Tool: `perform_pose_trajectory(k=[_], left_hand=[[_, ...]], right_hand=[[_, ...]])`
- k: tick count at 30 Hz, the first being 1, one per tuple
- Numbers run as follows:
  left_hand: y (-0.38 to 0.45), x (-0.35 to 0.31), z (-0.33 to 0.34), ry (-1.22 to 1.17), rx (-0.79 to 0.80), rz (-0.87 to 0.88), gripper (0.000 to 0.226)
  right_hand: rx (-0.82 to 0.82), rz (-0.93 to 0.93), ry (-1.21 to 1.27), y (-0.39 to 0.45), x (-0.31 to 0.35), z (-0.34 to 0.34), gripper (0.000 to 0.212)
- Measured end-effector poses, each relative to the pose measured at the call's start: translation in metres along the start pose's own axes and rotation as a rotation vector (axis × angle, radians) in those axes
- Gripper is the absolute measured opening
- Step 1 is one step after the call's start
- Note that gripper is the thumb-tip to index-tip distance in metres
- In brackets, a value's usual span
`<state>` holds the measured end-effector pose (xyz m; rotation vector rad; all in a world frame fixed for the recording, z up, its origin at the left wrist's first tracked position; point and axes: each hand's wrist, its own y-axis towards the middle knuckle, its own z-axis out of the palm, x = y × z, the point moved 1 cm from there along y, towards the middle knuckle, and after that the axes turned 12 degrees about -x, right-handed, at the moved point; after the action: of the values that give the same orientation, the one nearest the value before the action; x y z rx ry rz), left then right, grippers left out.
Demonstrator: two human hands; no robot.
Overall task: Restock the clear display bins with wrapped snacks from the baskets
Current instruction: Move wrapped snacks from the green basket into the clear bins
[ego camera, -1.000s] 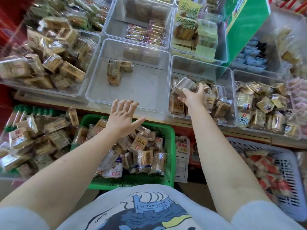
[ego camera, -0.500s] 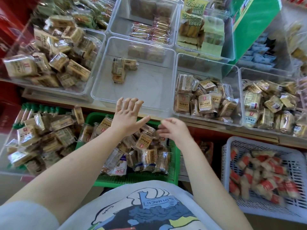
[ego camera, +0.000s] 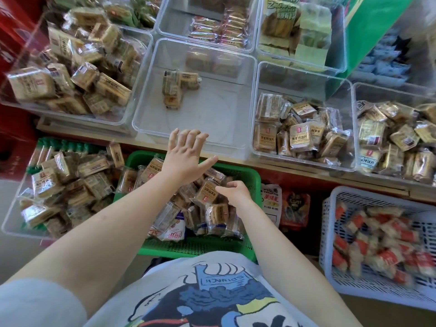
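Reaching down into the green basket [ego camera: 245, 178], the right hand [ego camera: 237, 193] has its fingers curled over a wrapped snack [ego camera: 207, 191] on top of the heap; from here I cannot tell whether it has a firm hold or is only touching the wrapper. The left hand [ego camera: 186, 159] hovers above the far edge of the basket with its fingers spread and straight, holding nothing, just near the front wall of the middle bin [ego camera: 236, 147].

This looks like the picking-up step. That middle bin holds only a few packets [ego camera: 173, 89] toward its far side, so it is the likeliest place for the next load. The bin to the right [ego camera: 304, 76] is about half full of brown packets with what looks like the same label, and the left bin [ego camera: 21, 34] is heaped.

The next move calls for closing the fingers properly on one or more packets, lifting them clear of the pile, and carrying them up over the clear front wall. The wrappers look slippery and loosely stacked, so neighbouring packets may slide or get dragged out. A white basket [ego camera: 330, 232] of red-and-white snacks sits untouched at the near right.
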<state>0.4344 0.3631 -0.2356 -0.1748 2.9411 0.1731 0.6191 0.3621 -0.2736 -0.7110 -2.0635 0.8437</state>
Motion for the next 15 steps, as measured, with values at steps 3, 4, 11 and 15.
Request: perform_pose_trajectory(k=[3,4,11,15], left_hand=[[0.0,0.0,-0.001,-0.003,0.004,-0.005,0.069],[0.0,0.0,-0.002,-0.002,0.009,-0.005,0.069],[0.0,-0.003,-0.002,-0.088,-0.024,-0.078,0.067],[0.002,-0.007,-0.003,-0.16,-0.023,-0.141,0.071]], right_hand=[[0.024,-0.004,0.017,-0.005,0.004,0.014,0.052],[0.01,-0.002,0.039,-0.006,0.005,0.017,0.049],[0.231,-0.107,0.292,-0.011,0.017,-0.039,0.022],[0.337,-0.182,0.513,-0.018,0.043,-0.103,0.029]])
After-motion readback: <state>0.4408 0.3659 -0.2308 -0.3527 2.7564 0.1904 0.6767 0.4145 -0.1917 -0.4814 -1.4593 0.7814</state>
